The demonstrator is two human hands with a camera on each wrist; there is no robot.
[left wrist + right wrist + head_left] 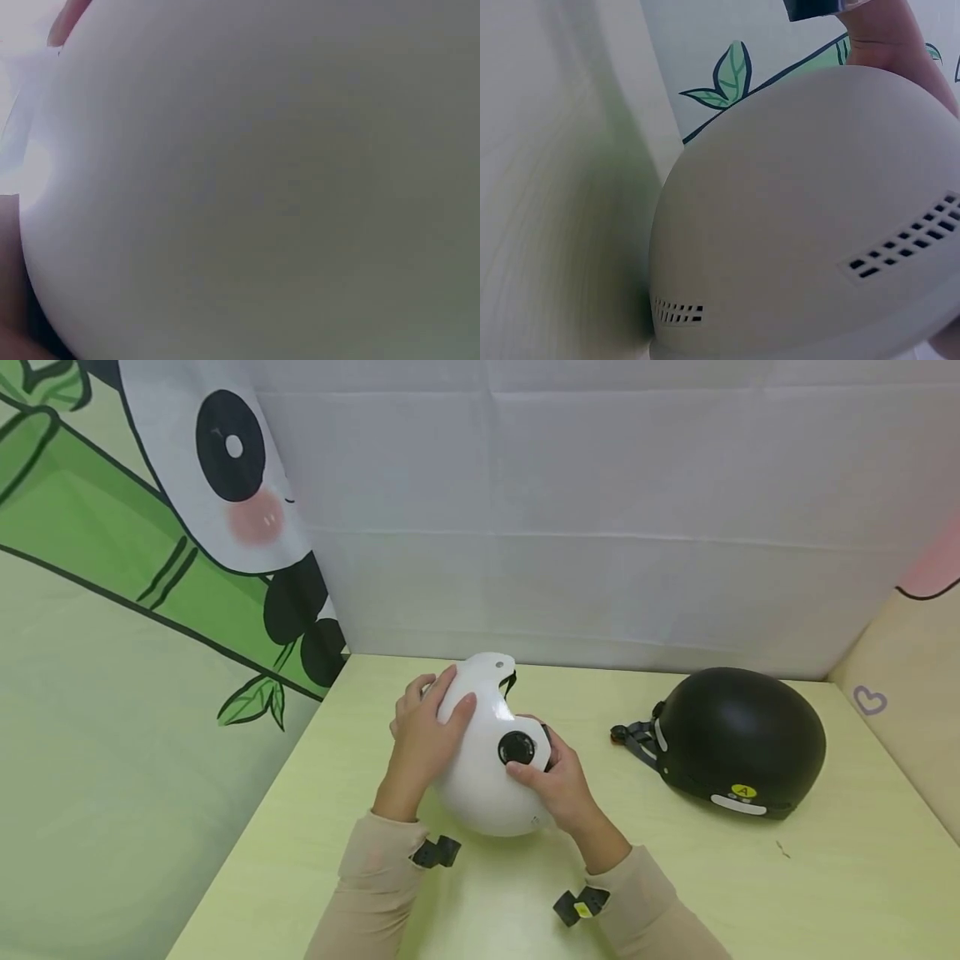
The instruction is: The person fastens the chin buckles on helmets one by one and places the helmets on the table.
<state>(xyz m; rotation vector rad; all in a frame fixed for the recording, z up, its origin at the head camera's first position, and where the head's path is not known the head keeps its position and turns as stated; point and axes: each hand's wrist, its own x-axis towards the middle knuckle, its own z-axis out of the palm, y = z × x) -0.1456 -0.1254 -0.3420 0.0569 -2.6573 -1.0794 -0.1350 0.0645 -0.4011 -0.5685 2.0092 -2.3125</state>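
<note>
A glossy white helmet [480, 785] is held tilted near the middle of the table, its opening turned to the right. My left hand [426, 735] grips its left side, fingers spread round the shell and thumb over the top. At the right edge my right hand [562, 787] holds the rim, with its thumb beside a round black disc [516, 748] on the shell. A dark strap [510, 681] shows in the opening. The white shell [247, 180] fills most of the left wrist view. Two rows of vent slots [904, 240] mark it in the right wrist view.
A matte black helmet [742, 735] lies on the table to the right, its buckled chin strap [637, 739] reaching left. The pale yellow table [285, 877] meets a white cloth wall [585, 527] behind. A panda-printed cloth [187, 602] hangs at the left.
</note>
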